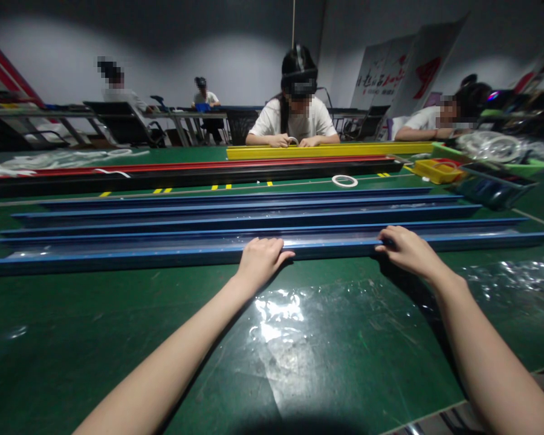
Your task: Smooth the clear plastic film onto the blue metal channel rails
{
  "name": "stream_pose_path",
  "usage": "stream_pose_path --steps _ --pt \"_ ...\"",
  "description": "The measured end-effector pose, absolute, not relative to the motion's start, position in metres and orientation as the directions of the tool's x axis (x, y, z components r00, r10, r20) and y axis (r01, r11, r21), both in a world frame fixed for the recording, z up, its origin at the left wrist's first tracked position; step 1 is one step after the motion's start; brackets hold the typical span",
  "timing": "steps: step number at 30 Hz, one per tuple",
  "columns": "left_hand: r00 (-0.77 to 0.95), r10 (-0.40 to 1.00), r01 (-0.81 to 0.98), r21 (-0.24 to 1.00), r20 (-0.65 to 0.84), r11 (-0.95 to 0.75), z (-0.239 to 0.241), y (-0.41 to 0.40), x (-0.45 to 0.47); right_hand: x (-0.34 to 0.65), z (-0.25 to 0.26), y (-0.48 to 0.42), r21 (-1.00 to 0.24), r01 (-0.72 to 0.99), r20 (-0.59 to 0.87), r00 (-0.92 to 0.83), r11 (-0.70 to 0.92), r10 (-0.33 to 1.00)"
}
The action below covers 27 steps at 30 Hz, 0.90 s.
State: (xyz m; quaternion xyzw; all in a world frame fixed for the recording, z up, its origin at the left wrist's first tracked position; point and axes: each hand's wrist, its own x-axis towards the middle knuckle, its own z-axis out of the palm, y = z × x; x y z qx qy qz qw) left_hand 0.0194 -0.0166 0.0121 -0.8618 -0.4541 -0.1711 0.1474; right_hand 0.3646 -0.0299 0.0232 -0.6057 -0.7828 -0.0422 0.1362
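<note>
Gripping front blue rail (118, 260), left hand (263, 258) lies palm down, fingers curled over near rim; right hand (405, 249) further along same rail, fingers hooked over rim too; rail lies lengthwise on green counter (344, 344), other rails (254, 220) just behind.

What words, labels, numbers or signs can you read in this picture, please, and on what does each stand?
White boards by the back wall: red and dark characters, too blurred to read.
Blue rails, table, yellow tray: no text visible.
</note>
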Motion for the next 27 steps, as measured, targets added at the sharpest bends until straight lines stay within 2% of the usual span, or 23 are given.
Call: stream_pose_path --steps 17,27 --pt "0.524 0.750 0.836 -0.073 0.403 -0.544 0.015 -0.016 0.019 0.366 0.020 -0.028 -0.097 0.959 0.265 -0.234 0.267 0.935" --pt "0.524 0.689 0.836 -0.147 0.500 -0.529 0.006 -0.015 0.019 0.353 0.020 -0.031 -0.042 0.942 0.250 -0.312 0.333 0.916"
